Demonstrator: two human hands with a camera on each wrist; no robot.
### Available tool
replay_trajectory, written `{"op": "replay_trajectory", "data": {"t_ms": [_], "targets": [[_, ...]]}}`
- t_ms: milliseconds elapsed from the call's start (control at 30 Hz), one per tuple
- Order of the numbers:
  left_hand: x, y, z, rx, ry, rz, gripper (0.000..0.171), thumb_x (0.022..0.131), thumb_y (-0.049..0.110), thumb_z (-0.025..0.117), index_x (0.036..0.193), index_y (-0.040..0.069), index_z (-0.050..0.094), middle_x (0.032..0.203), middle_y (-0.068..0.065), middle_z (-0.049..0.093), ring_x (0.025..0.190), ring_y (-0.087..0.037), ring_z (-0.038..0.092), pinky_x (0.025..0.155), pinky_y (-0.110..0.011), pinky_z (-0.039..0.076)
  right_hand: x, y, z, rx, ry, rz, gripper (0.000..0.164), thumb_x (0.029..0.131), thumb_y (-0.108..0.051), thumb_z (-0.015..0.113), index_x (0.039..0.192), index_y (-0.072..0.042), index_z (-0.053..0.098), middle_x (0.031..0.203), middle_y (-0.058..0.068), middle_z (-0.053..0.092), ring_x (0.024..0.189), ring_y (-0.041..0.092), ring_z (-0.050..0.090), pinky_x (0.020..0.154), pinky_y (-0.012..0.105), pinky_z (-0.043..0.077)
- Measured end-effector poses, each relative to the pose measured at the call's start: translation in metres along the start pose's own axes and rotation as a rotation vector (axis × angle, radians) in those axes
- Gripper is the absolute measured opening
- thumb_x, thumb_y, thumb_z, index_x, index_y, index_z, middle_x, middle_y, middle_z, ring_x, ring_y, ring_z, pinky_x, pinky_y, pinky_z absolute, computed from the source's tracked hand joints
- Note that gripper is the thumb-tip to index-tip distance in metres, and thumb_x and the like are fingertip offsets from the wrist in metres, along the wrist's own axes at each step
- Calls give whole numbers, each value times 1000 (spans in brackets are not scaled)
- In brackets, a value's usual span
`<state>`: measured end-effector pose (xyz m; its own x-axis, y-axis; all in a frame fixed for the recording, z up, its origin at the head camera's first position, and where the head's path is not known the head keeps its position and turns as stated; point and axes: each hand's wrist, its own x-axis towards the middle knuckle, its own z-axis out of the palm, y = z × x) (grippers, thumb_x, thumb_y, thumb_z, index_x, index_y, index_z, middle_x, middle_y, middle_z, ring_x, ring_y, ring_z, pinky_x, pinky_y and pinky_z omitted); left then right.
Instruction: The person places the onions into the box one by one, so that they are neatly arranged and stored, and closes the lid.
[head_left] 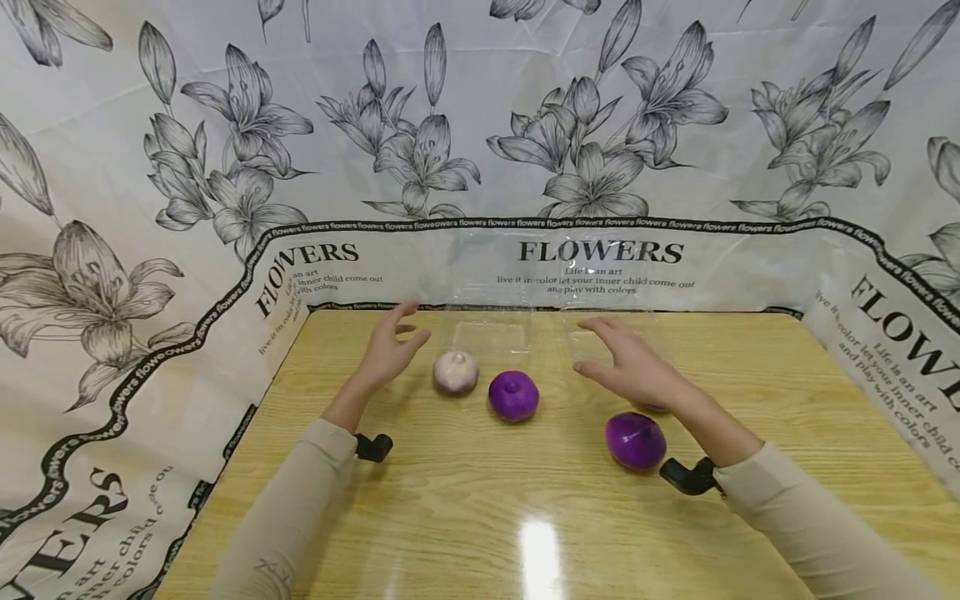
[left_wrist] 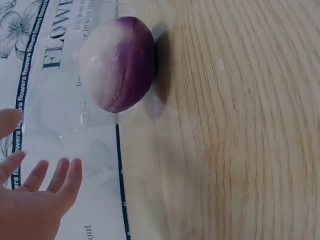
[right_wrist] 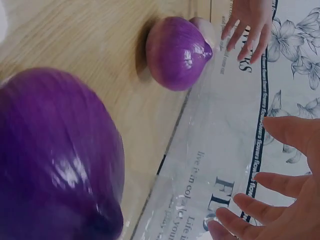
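Observation:
My left hand (head_left: 390, 346), fingers spread and holding nothing, hovers left of a white-and-purple garlic bulb (head_left: 455, 372). That bulb (left_wrist: 120, 65) shows close up in the left wrist view, apart from the hand (left_wrist: 37, 205). Right of it sits a round purple onion (head_left: 513, 396). My right hand (head_left: 626, 362) is also spread, with nothing in it, above the right part of the table. Below its wrist lies another purple onion (head_left: 635, 442), large in the right wrist view (right_wrist: 60, 155). One more purple item (head_left: 657, 407) is mostly hidden by the right wrist.
Two clear plastic containers stand at the table's back edge: the left container (head_left: 491, 337) behind the garlic, the right container (head_left: 567, 333) partly behind my right hand. A white flower-printed cloth (head_left: 420, 267) walls in the wooden table (head_left: 465, 517) at the back and sides.

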<state>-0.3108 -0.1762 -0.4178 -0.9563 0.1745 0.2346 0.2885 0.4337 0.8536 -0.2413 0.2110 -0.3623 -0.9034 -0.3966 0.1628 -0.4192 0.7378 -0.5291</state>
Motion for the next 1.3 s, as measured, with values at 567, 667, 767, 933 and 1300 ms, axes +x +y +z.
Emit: {"op": "replay_trajectory", "data": {"t_ms": [567, 667, 767, 933, 1300], "targets": [[11, -8, 13, -181, -10, -175, 55, 104, 15, 61, 154, 5, 39, 153, -23, 41, 134, -41, 52, 106, -48, 56, 20, -8, 43, 81, -39, -15, 65, 95, -23, 72, 146, 8, 45, 145, 32, 48, 127, 51, 51, 110, 63, 47], [14, -10, 16, -205, -18, -181, 55, 105, 13, 60, 154, 1, 38, 152, -26, 40, 133, -42, 52, 106, -47, 56, 23, -9, 50, 89, -49, -7, 65, 95, -23, 72, 146, 8, 46, 144, 31, 49, 126, 50, 52, 109, 62, 48], [16, -11, 21, -247, -20, -190, 54, 104, 9, 60, 152, -3, 39, 151, -29, 40, 131, -44, 53, 107, -47, 56, 24, -9, 57, 105, -65, 8, 66, 95, -25, 71, 146, 8, 45, 145, 31, 49, 126, 51, 52, 108, 62, 49], [21, -14, 28, -333, -4, -225, 53, 102, 3, 60, 149, -8, 40, 149, -31, 40, 127, -44, 55, 108, -45, 55, 27, -9, 65, 149, -97, 31, 67, 96, -25, 70, 146, 10, 44, 145, 33, 47, 126, 52, 52, 107, 63, 49], [26, -18, 39, -437, 37, -280, 52, 99, -8, 57, 145, -19, 38, 137, -33, 45, 122, -42, 56, 108, -43, 55, 32, -16, 77, 160, -151, 52, 69, 96, -30, 71, 143, 13, 46, 140, 34, 52, 123, 50, 56, 105, 59, 53]]}}
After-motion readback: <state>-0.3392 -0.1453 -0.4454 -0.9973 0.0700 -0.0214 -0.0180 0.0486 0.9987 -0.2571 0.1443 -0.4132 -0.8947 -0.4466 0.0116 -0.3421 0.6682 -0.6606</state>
